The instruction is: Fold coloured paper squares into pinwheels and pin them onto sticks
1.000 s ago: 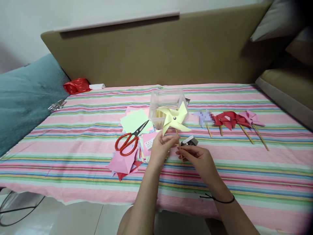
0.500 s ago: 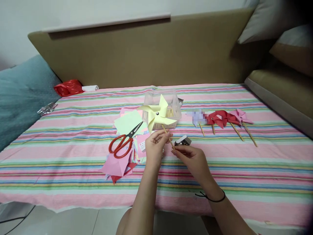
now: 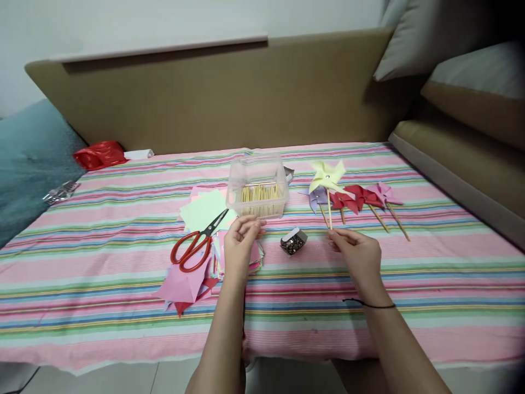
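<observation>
A pale yellow paper pinwheel [image 3: 328,176] stands upright on a thin wooden stick, a silver pin at its centre. My right hand [image 3: 356,250] pinches the stick's lower end and holds the pinwheel up in front of the lilac pinwheel [image 3: 317,198]. My left hand [image 3: 241,241] holds nothing; its fingers are loosely curled above the stack of coloured paper [image 3: 256,256], near the front of the clear plastic box [image 3: 233,189]. Between my hands sits a small open box of dark metal pins [image 3: 292,242].
Red pinwheels [image 3: 361,197] and a pink pinwheel [image 3: 384,192] lie at the right. Scissors with red handles [image 3: 192,251] rest on loose paper at the left. The plastic box holds many wooden sticks [image 3: 261,198]. A striped cloth [image 3: 435,284] covers the surface; a sofa back [image 3: 205,104] rises behind.
My right hand has carried the yellow pinwheel to the right, beside the other pinwheels. My left hand has let go of the stick. The view has shifted slightly.
</observation>
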Action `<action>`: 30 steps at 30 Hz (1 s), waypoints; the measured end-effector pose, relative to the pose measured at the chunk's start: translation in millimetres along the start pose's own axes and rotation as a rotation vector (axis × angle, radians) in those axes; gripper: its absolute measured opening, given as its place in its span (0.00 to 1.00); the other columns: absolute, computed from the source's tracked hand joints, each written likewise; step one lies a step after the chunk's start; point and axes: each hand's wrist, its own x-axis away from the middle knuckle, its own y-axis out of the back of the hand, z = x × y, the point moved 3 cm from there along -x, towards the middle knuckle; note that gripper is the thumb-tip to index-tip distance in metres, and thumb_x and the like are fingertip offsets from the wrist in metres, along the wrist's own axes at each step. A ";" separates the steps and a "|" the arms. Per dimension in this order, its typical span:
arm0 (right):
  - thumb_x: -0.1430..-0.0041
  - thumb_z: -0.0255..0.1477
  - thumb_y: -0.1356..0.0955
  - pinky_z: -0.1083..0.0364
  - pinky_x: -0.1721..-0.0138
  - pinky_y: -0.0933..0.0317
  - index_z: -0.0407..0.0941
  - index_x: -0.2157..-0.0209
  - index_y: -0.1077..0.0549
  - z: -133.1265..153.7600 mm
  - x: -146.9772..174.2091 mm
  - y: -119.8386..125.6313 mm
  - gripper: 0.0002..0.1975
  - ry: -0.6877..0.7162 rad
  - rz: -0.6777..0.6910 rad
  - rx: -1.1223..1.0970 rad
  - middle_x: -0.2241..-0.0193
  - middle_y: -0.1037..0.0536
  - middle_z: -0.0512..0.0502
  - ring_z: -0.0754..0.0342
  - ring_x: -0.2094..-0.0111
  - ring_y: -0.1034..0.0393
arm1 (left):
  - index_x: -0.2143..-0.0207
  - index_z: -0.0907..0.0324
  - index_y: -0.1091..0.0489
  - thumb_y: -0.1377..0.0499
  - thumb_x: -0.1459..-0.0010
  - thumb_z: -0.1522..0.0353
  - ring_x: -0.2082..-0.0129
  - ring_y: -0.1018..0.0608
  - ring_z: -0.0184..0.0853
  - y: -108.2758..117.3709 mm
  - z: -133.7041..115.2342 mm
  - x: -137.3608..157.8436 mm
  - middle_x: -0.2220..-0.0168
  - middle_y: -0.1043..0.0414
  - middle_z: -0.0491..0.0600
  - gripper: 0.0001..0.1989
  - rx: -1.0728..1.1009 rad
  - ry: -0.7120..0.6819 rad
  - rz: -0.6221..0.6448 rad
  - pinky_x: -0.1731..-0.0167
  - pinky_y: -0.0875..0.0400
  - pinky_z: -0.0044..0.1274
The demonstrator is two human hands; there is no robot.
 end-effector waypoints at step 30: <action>0.47 0.40 0.32 0.51 0.63 0.34 0.42 0.67 0.21 21.9 7.0 7.0 0.15 0.383 -0.128 0.320 0.74 0.20 0.44 0.49 0.71 0.25 | 0.60 0.58 0.29 0.31 0.63 0.61 0.61 0.25 0.40 76.1 -9.8 -7.2 0.59 0.25 0.53 0.25 -0.675 0.048 0.029 0.61 0.34 0.29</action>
